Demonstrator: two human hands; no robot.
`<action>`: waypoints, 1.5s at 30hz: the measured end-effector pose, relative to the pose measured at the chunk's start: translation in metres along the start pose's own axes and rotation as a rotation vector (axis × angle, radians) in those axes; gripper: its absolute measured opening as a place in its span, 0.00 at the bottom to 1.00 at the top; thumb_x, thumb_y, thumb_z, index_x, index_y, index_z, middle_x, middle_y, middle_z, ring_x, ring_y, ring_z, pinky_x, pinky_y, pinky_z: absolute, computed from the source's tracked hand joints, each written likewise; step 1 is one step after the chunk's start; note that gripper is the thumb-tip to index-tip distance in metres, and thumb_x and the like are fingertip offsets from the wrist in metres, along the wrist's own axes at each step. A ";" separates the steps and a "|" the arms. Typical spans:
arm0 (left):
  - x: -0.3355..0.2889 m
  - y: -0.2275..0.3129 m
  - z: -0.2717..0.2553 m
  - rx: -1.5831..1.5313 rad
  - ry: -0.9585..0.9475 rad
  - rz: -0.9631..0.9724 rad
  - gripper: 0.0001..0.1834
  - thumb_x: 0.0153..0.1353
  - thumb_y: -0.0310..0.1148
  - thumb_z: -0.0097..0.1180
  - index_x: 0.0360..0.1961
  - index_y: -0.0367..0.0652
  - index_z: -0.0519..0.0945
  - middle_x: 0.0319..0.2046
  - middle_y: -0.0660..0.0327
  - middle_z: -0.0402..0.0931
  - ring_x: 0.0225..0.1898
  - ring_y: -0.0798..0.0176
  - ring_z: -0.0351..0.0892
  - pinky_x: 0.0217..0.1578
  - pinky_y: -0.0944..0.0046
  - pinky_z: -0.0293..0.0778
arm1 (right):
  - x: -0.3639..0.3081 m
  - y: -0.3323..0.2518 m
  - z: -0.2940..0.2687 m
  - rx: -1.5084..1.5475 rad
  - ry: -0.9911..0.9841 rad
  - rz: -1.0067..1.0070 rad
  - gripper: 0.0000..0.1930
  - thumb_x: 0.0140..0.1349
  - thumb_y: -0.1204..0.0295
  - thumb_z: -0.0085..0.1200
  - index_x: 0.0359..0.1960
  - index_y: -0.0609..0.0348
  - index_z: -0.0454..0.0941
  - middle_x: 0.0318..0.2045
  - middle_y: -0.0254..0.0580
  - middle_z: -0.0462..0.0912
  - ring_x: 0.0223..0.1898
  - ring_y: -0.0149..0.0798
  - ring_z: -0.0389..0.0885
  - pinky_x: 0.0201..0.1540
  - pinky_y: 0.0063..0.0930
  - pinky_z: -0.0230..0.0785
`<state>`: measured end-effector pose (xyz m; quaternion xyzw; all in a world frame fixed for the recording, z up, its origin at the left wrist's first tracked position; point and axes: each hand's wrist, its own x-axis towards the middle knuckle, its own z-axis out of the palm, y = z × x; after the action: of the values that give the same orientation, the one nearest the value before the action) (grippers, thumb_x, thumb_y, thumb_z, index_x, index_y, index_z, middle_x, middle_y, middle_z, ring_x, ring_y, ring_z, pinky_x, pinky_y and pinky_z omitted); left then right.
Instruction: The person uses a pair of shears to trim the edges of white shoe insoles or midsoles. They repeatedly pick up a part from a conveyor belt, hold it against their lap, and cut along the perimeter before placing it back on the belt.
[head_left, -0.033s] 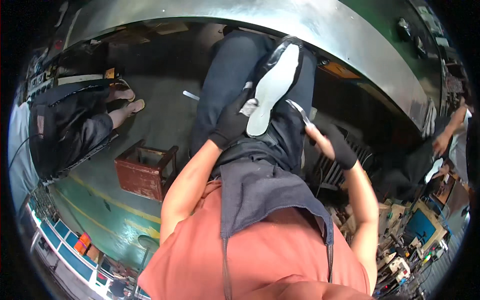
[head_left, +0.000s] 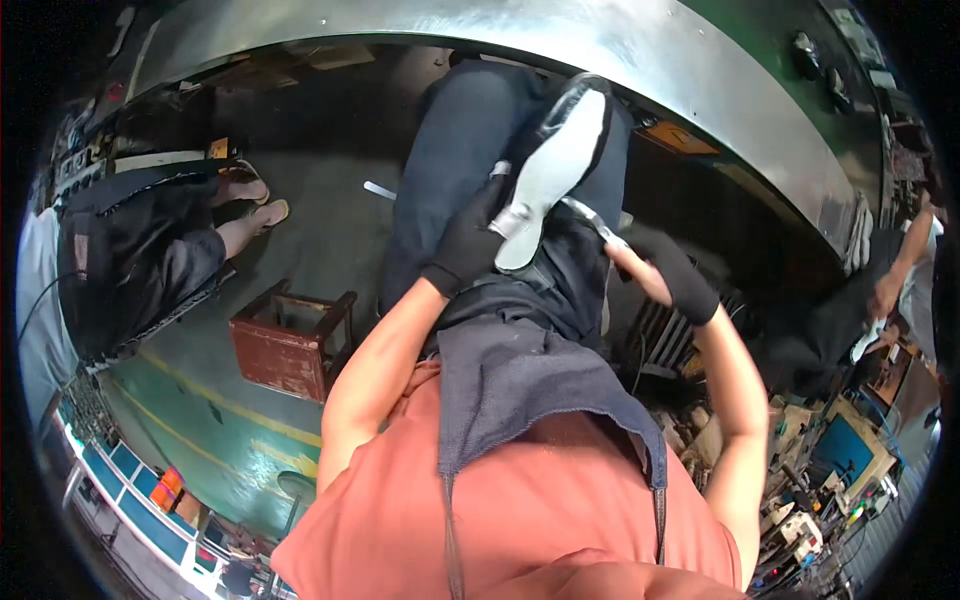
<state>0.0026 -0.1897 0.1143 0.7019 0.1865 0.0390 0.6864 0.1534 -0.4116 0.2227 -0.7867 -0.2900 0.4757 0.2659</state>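
Sole side up across my lap lies a black shoe [head_left: 558, 160] with a white sole, its toe pointing away from me. My left hand [head_left: 470, 238], in a black glove with bare-looking or wrapped pale fingertips, is closed round the shoe near its heel, the thumb lying over the sole. My right hand [head_left: 660, 270], in a black glove that leaves fingers bare, is closed on a slim shiny metal tool [head_left: 592, 217]. The tool's curved tip is close to the shoe's right edge; contact cannot be made out. The tool's handle is hidden in the hand.
A metal bench [head_left: 420, 22] curves across in front of my knees. A brown wooden stool [head_left: 290, 340] stands at left, near a seated person [head_left: 140, 255]. Another person's arm [head_left: 895, 270] shows at far right. Tools and machine parts [head_left: 800, 520] crowd the lower right.
My right hand has brought the metal tool slightly left, toward the shoe. My left thumb has shifted further onto the sole. The person at far right has moved their hands a little.
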 end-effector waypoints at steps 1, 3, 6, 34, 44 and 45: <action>-0.001 0.005 0.006 0.083 0.007 0.057 0.38 0.60 0.35 0.57 0.66 0.30 0.54 0.65 0.42 0.58 0.68 0.51 0.55 0.65 0.61 0.53 | 0.009 -0.008 -0.009 -0.185 -0.008 -0.068 0.21 0.66 0.56 0.47 0.28 0.64 0.78 0.22 0.44 0.80 0.25 0.40 0.79 0.30 0.35 0.69; -0.006 0.015 0.012 0.250 0.014 0.171 0.41 0.58 0.35 0.59 0.66 0.29 0.54 0.65 0.41 0.58 0.68 0.50 0.55 0.65 0.61 0.53 | 0.029 -0.039 -0.009 -0.550 -0.020 -0.195 0.17 0.64 0.59 0.50 0.26 0.62 0.78 0.22 0.46 0.80 0.24 0.46 0.79 0.28 0.37 0.69; -0.010 0.000 0.019 0.245 0.055 0.152 0.44 0.55 0.35 0.62 0.67 0.30 0.52 0.64 0.41 0.58 0.68 0.48 0.55 0.65 0.60 0.53 | 0.023 -0.082 0.014 -0.944 0.074 -0.120 0.19 0.61 0.56 0.52 0.23 0.59 0.77 0.22 0.47 0.78 0.24 0.49 0.79 0.25 0.40 0.70; 0.056 -0.034 -0.032 0.484 -0.049 0.376 0.30 0.66 0.34 0.43 0.66 0.32 0.54 0.63 0.47 0.59 0.62 0.52 0.62 0.61 0.57 0.61 | 0.045 -0.090 0.043 -0.558 -0.168 -0.846 0.20 0.62 0.51 0.47 0.31 0.56 0.80 0.24 0.50 0.81 0.27 0.53 0.81 0.33 0.42 0.72; 0.074 -0.013 -0.005 -0.559 -0.112 -0.333 0.35 0.71 0.57 0.24 0.62 0.39 0.65 0.55 0.57 0.71 0.53 0.64 0.71 0.55 0.64 0.65 | 0.040 -0.045 -0.028 -0.008 -0.028 -0.070 0.19 0.69 0.60 0.46 0.26 0.65 0.73 0.18 0.38 0.71 0.23 0.28 0.67 0.29 0.27 0.63; 0.074 -0.011 -0.003 -0.526 -0.123 -0.345 0.35 0.71 0.57 0.24 0.62 0.39 0.65 0.55 0.57 0.71 0.53 0.64 0.70 0.55 0.64 0.65 | 0.041 -0.055 -0.026 -0.150 0.057 -0.141 0.19 0.67 0.60 0.48 0.23 0.63 0.73 0.18 0.45 0.71 0.22 0.37 0.71 0.29 0.32 0.65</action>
<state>0.0682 -0.1635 0.0891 0.4594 0.2444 -0.0736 0.8507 0.1814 -0.3480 0.2474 -0.7952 -0.3718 0.4101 0.2474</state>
